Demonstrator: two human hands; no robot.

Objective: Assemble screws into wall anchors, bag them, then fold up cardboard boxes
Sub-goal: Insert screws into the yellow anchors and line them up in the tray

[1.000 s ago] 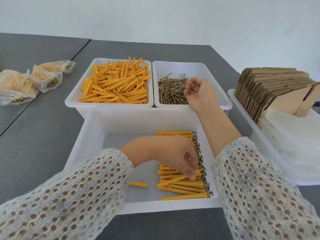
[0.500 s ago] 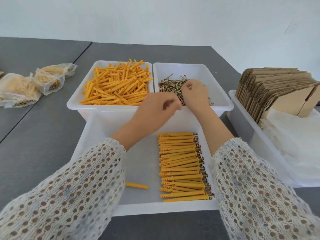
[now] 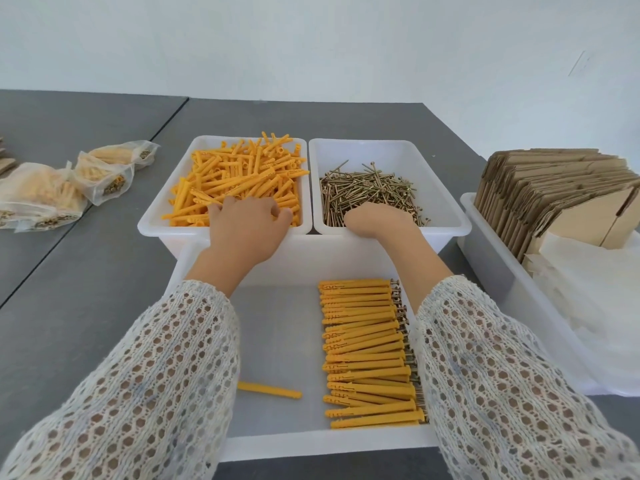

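My left hand [image 3: 249, 226] is in the back left bin [image 3: 152, 226] of loose yellow wall anchors [image 3: 239, 178], its fingers curled down into the pile at the near edge. My right hand [image 3: 377, 221] reaches into the back right bin [image 3: 446, 206] of brass screws [image 3: 367, 192]. Its fingers point down into the screws and are hidden behind the back of the hand. In the near white bin [image 3: 311, 445], a neat row of anchors with screws in them [image 3: 363, 351] lies along the right side. One single anchor [image 3: 270, 389] lies apart.
Filled plastic bags [image 3: 45, 192] of anchors lie on the grey table [image 3: 86, 289] at the left. A white bin [image 3: 491, 265] at the right holds flat cardboard boxes [image 3: 554, 192] and clear bags [image 3: 595, 292].
My left hand left the row of assembled anchors, rose and moved into the loose anchor bin. My right hand turned over and dipped into the screws.
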